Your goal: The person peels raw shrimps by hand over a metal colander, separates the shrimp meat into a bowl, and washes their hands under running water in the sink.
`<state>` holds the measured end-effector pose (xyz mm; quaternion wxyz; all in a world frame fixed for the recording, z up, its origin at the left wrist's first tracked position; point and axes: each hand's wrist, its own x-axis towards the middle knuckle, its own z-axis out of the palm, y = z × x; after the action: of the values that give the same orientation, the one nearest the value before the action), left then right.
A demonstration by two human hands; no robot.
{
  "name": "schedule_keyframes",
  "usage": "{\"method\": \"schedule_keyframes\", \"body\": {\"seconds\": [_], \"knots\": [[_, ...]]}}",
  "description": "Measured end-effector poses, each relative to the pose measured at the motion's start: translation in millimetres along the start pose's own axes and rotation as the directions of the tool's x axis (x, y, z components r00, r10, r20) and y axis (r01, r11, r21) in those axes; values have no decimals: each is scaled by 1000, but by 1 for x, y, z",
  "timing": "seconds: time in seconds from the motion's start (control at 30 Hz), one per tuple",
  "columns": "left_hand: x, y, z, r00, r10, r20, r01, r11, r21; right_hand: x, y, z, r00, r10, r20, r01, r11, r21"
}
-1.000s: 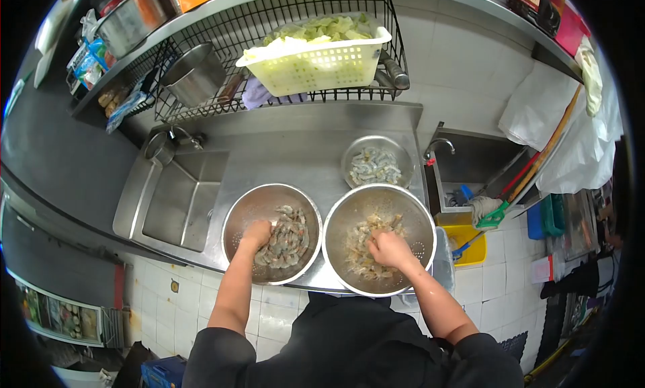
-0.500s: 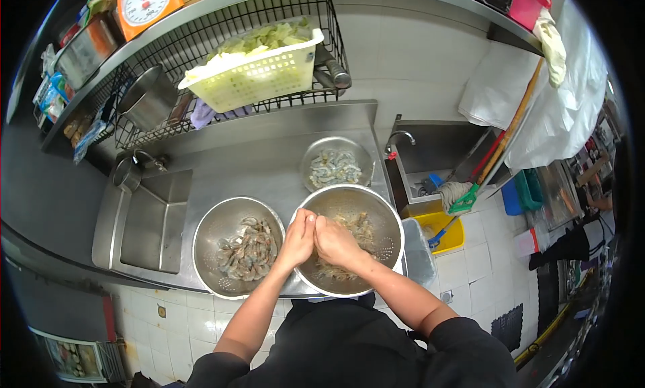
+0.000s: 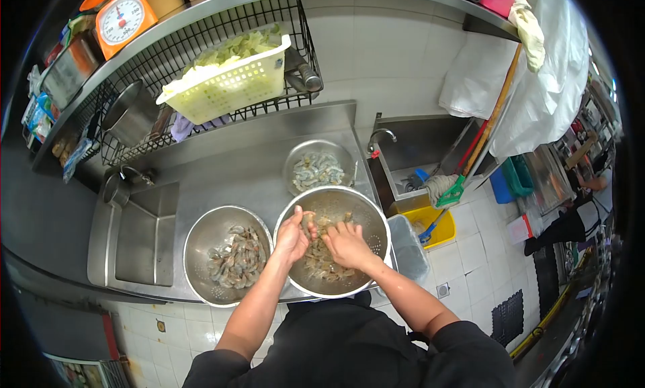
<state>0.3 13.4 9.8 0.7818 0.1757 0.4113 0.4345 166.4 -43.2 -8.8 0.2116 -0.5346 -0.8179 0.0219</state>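
Note:
My left hand is raised palm-up over the left rim of a steel colander, fingers curled; what they hold is too small to make out. Lower in the same colander, my right hand has its fingers apart against a pile of brownish shrimp shells. On the left stands another colander with a heap of grey unpeeled shrimp. Behind my hands a smaller steel bowl contains pale peeled shrimp.
A sink with a tap is at the left of the steel counter. Above hangs a wire rack with a basket of cut greens. On the right are a second sink, a clear tub, a yellow bin and long-handled tools.
My hands, together before, have come apart. The right hand has moved lower onto the shells, and the left has turned palm-up. The whole view has shifted slightly.

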Motion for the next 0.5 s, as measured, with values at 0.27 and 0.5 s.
{"method": "schedule_keyframes", "body": {"seconds": [0.27,0.5], "knots": [[1,-16,-2,963,232,141,-227,973,-45,29,-18,-16,921,235,309,-380,711,592],[-7,-18,-5,968,232,96,-232,973,-20,22,-22,0,968,202,147,-249,745,619]]}}
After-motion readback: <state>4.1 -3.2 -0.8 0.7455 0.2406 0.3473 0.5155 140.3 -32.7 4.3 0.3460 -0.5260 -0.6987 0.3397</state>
